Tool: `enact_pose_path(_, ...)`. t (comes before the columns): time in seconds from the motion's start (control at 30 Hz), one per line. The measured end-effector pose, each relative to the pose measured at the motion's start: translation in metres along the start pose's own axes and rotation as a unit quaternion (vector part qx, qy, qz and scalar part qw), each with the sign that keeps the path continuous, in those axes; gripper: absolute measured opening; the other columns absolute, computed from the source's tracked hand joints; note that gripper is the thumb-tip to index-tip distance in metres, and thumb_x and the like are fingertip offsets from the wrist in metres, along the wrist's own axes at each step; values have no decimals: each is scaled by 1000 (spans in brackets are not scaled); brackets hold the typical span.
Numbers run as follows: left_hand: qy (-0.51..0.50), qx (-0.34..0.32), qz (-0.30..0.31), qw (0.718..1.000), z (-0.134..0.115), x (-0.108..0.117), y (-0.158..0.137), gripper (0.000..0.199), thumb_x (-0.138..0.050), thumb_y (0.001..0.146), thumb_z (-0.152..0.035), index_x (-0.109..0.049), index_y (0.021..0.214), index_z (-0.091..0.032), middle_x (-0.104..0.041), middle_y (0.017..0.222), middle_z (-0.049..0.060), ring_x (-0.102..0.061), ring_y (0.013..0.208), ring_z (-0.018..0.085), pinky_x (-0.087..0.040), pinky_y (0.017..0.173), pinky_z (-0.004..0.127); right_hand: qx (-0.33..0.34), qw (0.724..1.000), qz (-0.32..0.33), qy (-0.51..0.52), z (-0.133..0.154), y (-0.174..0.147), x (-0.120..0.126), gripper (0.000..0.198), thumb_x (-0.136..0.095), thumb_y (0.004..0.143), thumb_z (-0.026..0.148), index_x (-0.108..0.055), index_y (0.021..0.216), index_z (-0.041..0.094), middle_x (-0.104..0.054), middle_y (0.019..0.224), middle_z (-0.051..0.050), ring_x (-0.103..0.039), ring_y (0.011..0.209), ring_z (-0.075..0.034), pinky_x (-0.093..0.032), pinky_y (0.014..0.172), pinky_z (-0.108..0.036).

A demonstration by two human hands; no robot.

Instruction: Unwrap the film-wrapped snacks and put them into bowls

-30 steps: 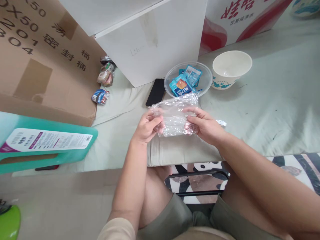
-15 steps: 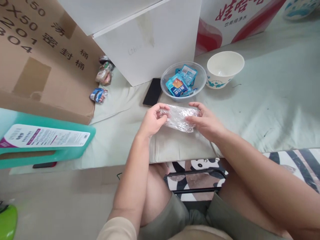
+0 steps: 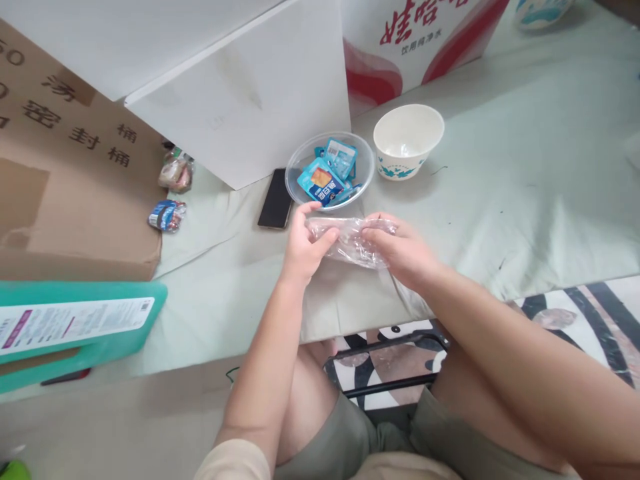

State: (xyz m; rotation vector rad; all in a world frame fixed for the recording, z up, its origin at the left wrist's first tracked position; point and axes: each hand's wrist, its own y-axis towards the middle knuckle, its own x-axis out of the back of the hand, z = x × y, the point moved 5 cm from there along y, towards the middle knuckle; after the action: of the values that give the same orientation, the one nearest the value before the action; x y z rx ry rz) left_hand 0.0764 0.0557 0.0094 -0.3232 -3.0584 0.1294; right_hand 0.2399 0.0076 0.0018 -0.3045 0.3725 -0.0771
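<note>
Hands (image 3: 304, 250) (image 3: 407, 252) both grip crinkled, glossy clear film (image 3: 347, 248) near a round, translucent bowl (image 3: 366, 164).

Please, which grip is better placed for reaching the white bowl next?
Probably the right grip: it is nearer the white bowl, while the left grip is nearer the phone. Both hold the clear plastic.

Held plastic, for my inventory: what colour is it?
The plastic is clear and colourless, best seen in the head view.

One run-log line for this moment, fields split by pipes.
left hand: holds clear plastic | right hand: holds it too | beyond hands: clear bowl with blue packets, phone, white bowl
</note>
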Motion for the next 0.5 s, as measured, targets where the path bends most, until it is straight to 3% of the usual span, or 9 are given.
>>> enact_pose_path(0.07,99,-88,-109,985,-5,7,-3,55,-80,73,-36,-50,119,-26,-61,96,1,-64,84,16,-54,76,30,22,999,-34,-25,4,1,3,22,-70,71,36,-57,81,22,-58,68,5,-52,63,-13,-38,62,-28)
enact_pose_path(0.13,209,-190,-215,935,-17,9,-12,47,-78,74,-32,-51,112,-24,-59,106,5,-62,101,20,-53,90,37,60,992,-85,-66,10,-1,7,19,-67,74,36,-57,82,23,-58,68,4,-51,63,-13,-37,60,-28)
enact_pose_path(0.2,268,-273,-238,893,-29,2,-23,34,-73,80,-34,-53,106,-22,-59,110,8,-59,112,23,-49,101,43,96,984,-117,-93,15,-4,9,15,-66,77,34,-57,82,23,-56,67,5,-47,61,-12,-35,59,-28)
enact_pose_path(0.23,270,-298,-212,891,-33,-5,-27,30,-69,84,-36,-54,107,-22,-60,113,9,-58,115,24,-48,104,45,112,983,-115,-94,16,-6,8,14,-67,78,33,-57,81,23,-54,66,6,-46,60,-11,-35,58,-27)
enact_pose_path(0.3,225,-300,-110,920,-35,-21,-30,33,-61,91,-44,-56,115,-22,-62,121,11,-60,120,25,-48,105,44,135,987,-61,-66,16,-9,0,13,-67,79,32,-59,81,23,-56,70,5,-47,63,-11,-37,60,-27)
enact_pose_path(0.4,97,-191,42,976,-24,-41,-29,47,-54,95,-56,-57,128,-22,-68,123,11,-66,115,24,-54,100,39,124,990,62,24,11,-13,-16,14,-68,79,34,-62,85,23,-63,84,2,-56,72,-13,-44,66,-29)
enact_pose_path(0.5,-2,-88,87,992,-9,-46,-26,53,-62,90,-60,-61,128,-23,-72,119,10,-70,106,23,-57,93,36,85,988,104,78,6,-14,-23,17,-66,77,33,-63,92,24,-65,89,1,-60,75,-14,-48,69,-30)
